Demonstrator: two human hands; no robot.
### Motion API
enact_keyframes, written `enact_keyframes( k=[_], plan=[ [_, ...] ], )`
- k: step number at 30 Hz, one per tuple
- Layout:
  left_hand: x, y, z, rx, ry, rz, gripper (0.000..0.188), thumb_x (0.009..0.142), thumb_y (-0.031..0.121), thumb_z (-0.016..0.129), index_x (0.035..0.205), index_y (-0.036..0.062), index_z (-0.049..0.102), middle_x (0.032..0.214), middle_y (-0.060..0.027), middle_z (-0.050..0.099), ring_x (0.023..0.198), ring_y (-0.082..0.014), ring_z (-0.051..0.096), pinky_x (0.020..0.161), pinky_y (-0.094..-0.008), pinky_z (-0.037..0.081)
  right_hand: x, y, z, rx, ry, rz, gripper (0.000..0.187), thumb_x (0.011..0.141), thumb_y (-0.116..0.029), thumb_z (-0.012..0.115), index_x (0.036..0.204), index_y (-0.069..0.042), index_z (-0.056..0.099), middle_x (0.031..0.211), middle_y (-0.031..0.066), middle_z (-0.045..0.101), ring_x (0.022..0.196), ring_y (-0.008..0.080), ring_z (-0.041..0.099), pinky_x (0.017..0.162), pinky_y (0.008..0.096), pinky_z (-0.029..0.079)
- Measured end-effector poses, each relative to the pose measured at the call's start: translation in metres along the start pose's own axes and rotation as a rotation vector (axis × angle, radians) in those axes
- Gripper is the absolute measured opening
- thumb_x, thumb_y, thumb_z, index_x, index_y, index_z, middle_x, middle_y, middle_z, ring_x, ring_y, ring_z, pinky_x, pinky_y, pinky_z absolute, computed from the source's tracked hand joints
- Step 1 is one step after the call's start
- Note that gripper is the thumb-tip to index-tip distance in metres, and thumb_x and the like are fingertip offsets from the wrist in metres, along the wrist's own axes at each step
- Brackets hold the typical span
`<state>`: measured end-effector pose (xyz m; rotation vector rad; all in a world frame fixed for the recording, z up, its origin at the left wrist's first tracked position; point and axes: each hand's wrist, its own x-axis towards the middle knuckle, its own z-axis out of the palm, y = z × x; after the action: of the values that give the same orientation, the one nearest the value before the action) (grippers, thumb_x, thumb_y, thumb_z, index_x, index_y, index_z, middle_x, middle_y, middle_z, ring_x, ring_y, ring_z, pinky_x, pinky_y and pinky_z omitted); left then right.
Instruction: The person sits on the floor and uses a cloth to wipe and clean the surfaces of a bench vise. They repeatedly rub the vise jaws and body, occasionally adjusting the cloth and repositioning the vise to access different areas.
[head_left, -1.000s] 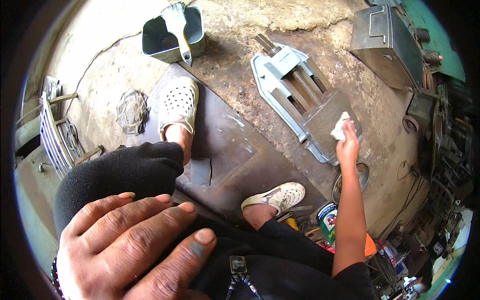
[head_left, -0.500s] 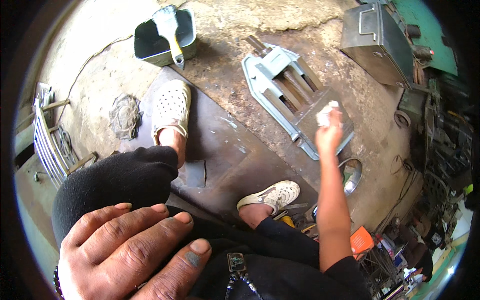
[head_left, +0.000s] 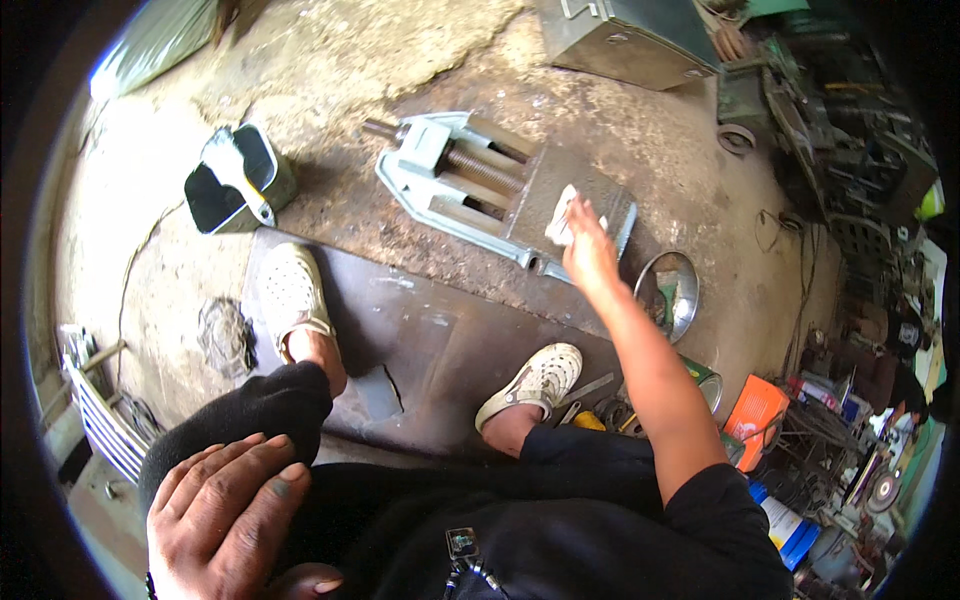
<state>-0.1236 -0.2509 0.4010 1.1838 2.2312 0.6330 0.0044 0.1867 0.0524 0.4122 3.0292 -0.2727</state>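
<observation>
1. Two hands sit well apart: the right hand [head_left: 590,245] is closed on a white rag [head_left: 561,213]; the left hand [head_left: 222,515] shows nothing in it, though its palm is hidden.
2. Held bunched, the rag lies against the bare metal block of the vice [head_left: 526,185], likely putting cloth between the fingers and the metal.
3. On the floor ahead of the feet, the vice lies flat on its pale blue base, screw end leftward; that broad base probably steadies it without a second hand.
4. Across the tub [head_left: 283,188], left of the vice, rests a brush [head_left: 237,172], presumably so its coated bristles stay off the floor.
5. The right arm reaches forward and a little left, nearly straight, fingers pointing away from the body.
6. Back upward, the left hand seems to rest on the left leg [head_left: 245,415], fingers side by side, thumb apart.
</observation>
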Motion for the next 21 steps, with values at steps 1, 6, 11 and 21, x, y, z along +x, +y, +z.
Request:
enact_keyframes(
  k=[1, 6, 11, 21],
  plan=[
    [0.000, 0.001, 0.000, 0.010, 0.001, 0.000, 0.066, 0.088, 0.057, 0.056, 0.111, -0.0049, 0.058, 0.105, -0.0265, 0.064, 0.094, -0.0439, 0.065, 0.083, -0.0519, 0.050, -0.015, -0.001, -0.003, -0.064, -0.096, -0.011, 0.056, 0.076, 0.008, 0.053, 0.132, 0.002, 0.053, 0.147, 0.0205, 0.042, 0.135, 0.0349, 0.043, 0.114, 0.0401, 0.035],
    [-0.003, 0.010, 0.000, 0.040, -0.042, 0.001, 0.067, 0.088, 0.056, 0.055, 0.114, -0.0060, 0.058, 0.110, -0.0276, 0.063, 0.097, -0.0449, 0.063, 0.086, -0.0518, 0.049, 0.025, 0.017, -0.026, -0.176, -0.054, 0.195, 0.053, 0.081, 0.001, 0.050, 0.133, 0.008, 0.048, 0.145, 0.0266, 0.041, 0.136, 0.0368, 0.040, 0.114, 0.0406, 0.035],
    [-0.008, 0.016, 0.001, 0.010, -0.028, -0.050, 0.066, 0.088, 0.052, 0.055, 0.117, -0.0065, 0.057, 0.113, -0.0282, 0.061, 0.100, -0.0451, 0.062, 0.089, -0.0506, 0.048, 0.048, -0.007, -0.007, -0.215, -0.190, 0.587, 0.055, 0.087, -0.010, 0.050, 0.139, 0.009, 0.041, 0.150, 0.0276, 0.033, 0.140, 0.0353, 0.034, 0.112, 0.0397, 0.036],
    [-0.004, 0.028, -0.002, 0.074, -0.114, -0.073, 0.068, 0.089, 0.053, 0.053, 0.119, -0.0078, 0.057, 0.114, -0.0295, 0.061, 0.100, -0.0456, 0.062, 0.089, -0.0497, 0.048, 0.071, 0.004, -0.025, -0.077, -0.067, 0.639, 0.045, 0.089, -0.011, 0.053, 0.128, 0.011, 0.050, 0.145, 0.0264, 0.040, 0.135, 0.0385, 0.040, 0.108, 0.0412, 0.040]
  ],
)
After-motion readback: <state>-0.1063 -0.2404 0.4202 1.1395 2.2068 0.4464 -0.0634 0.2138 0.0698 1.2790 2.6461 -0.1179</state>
